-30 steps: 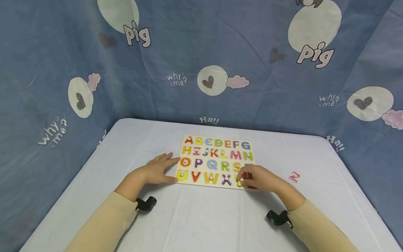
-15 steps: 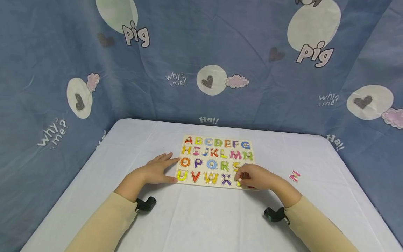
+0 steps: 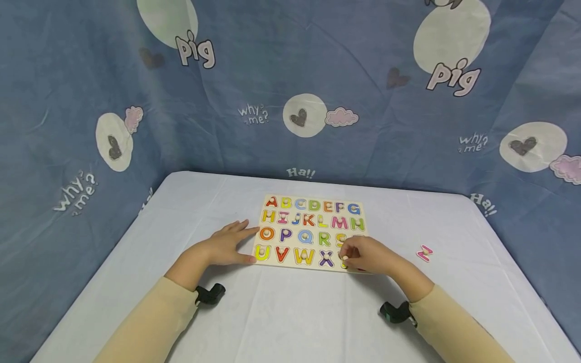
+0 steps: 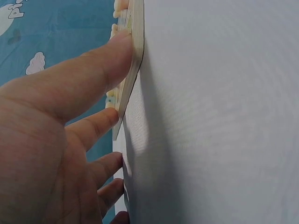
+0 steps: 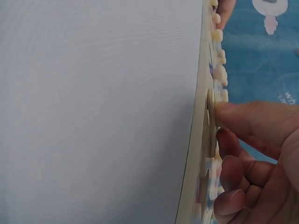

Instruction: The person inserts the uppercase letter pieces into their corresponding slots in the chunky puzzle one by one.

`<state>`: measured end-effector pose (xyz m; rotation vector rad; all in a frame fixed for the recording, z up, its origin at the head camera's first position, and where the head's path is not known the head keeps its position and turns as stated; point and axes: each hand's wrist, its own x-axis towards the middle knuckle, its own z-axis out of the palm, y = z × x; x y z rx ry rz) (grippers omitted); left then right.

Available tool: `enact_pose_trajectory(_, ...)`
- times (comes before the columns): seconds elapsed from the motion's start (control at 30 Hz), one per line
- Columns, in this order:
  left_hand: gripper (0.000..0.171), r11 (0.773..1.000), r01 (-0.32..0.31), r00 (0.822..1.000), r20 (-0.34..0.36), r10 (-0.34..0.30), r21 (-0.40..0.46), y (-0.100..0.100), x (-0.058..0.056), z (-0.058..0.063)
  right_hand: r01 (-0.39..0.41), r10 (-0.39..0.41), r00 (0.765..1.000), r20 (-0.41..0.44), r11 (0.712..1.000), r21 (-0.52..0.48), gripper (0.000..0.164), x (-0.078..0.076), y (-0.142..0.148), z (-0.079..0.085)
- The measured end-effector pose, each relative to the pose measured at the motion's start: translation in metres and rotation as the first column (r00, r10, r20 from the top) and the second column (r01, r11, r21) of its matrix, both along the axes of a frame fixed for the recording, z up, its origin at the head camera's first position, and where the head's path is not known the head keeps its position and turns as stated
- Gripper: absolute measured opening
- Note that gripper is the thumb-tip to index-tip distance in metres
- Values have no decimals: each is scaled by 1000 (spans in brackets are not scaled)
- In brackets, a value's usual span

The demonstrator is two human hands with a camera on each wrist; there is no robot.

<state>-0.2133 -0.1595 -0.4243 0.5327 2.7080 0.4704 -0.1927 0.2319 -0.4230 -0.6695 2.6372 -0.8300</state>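
A wooden alphabet puzzle board (image 3: 295, 244) lies on the white table, its letter pieces topped with small knobs. My left hand (image 3: 227, 244) rests beside the board's left edge with fingers spread. In the left wrist view its thumb (image 4: 119, 60) touches the board's side. Over the lower right corner, my right hand (image 3: 369, 254) pinches the yellow letter Y piece (image 3: 343, 263) by its knob. From the right wrist, that piece (image 5: 211, 123) appears slightly raised and tilted at the board's surface. The right hand covers the slots around it, including most of the T.
A loose pink letter piece (image 3: 424, 253), shaped like a Z or N, lies on the table right of the board. Blue printed cloth (image 3: 254, 151) hangs behind the white-covered table (image 3: 281, 312). Both wrists carry small black cameras (image 3: 211, 294).
My right hand has shifted slightly left with the yellow Y and now hides more of it. The left hand and the board stay put.
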Motion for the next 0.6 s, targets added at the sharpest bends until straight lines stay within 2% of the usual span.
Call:
enact_pose_trajectory(0.43, 90, 1000, -5, 1000, -4, 5, -6, 0, 0, 1, -10, 10, 1000, 17, 999, 48, 8, -1, -3, 2)
enact_pose_trajectory(0.6, 91, 1000, -11, 1000, 1, 11, -10, 0, -1, -2, 0, 0, 1000, 11, 999, 46, 11, 1, -2, 0)
